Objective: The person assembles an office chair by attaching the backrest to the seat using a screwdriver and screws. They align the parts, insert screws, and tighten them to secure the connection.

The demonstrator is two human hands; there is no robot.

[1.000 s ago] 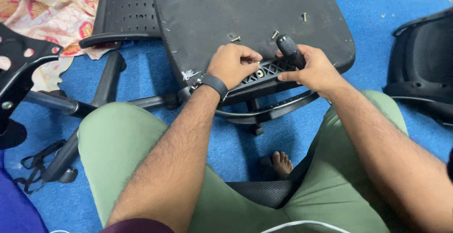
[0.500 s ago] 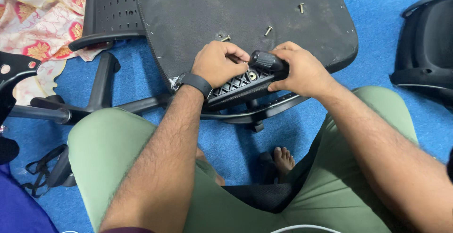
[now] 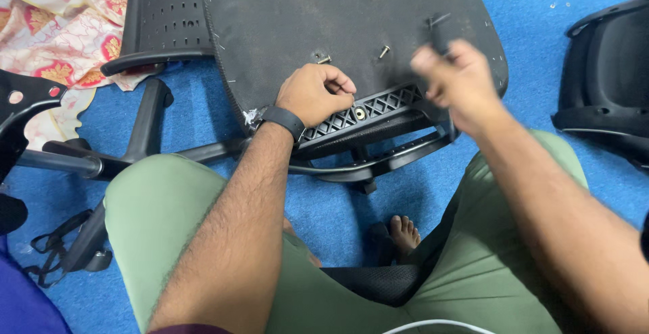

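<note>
While left hand presses the armrest bracket, blurred right hand grips a dark tool.

The broad dark underside of the chair seat lies open above the hands, with only two small upright screws and a little bracket near its far right edge sticking up in the way. Below the ribbed black armrest bracket, the curved black bar and the person's green-clad knees close in the blue floor between them. To the left the chair base legs block the floor, and to the right another black chair part stands beside a free strip of blue.
</note>
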